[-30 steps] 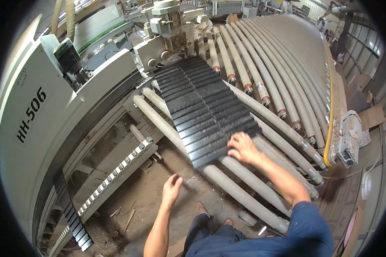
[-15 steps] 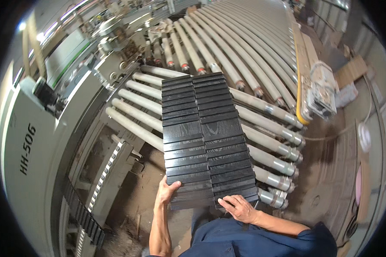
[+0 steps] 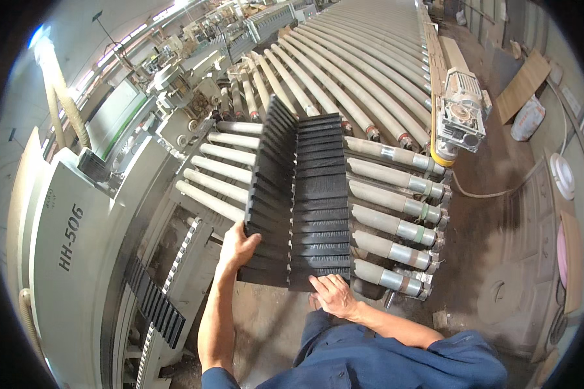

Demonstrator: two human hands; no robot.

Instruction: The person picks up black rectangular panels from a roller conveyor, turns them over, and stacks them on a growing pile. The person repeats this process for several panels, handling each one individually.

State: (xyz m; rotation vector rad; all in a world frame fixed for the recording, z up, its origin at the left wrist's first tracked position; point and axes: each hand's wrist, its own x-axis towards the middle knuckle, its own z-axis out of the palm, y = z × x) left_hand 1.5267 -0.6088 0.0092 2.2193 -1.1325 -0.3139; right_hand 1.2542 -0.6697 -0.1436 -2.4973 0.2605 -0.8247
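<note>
Two long black panels with rows of cross ridges lie side by side on the rollers. The left ridged panel (image 3: 270,194) is tilted, its outer edge raised and its inner edge against the other panel. My left hand (image 3: 237,246) is closed on its outer edge near the close end, thumb on top. The right ridged panel (image 3: 320,198) lies flatter on the rollers. At its near end, my right hand (image 3: 335,296) grips the edge with the fingers over the top; its underside grip is hidden.
Grey rollers (image 3: 396,223) run under and beside the panels, with a wider roller conveyor (image 3: 370,58) beyond. A pale machine (image 3: 78,240) stands at the left, a dark ridged strip (image 3: 154,303) leaning on it. A motor (image 3: 464,107) sits at the conveyor's right end.
The left panel's outer edge has risen, so it now slants up against the right panel, which lay level with it before. My left hand has moved up and left with that edge.
</note>
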